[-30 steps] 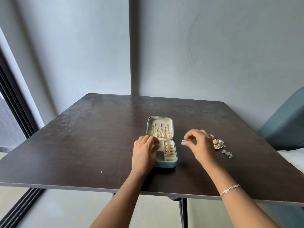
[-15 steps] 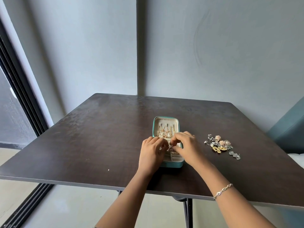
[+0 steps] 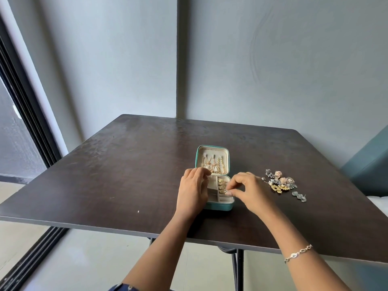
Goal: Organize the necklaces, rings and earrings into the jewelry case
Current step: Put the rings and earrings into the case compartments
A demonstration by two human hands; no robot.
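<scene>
I see the jewelry case [image 3: 212,177] lying open on the dark table [image 3: 105,175], lid to the far side with gold necklaces [image 3: 213,167] inside it. My left hand [image 3: 192,194] rests on the case's left edge, fingers curled loosely, holding nothing I can make out. My right hand [image 3: 249,192] pinches thumb and forefinger together at the ring row [image 3: 222,185]; whether they clamp a ring I cannot tell. Loose earrings [image 3: 280,182] lie in a heap right of the case.

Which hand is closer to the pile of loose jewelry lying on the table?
Right. The right hand is between the jewelry case and the loose jewelry pile, just left of the pile. The left hand rests on the case's far side.
</scene>
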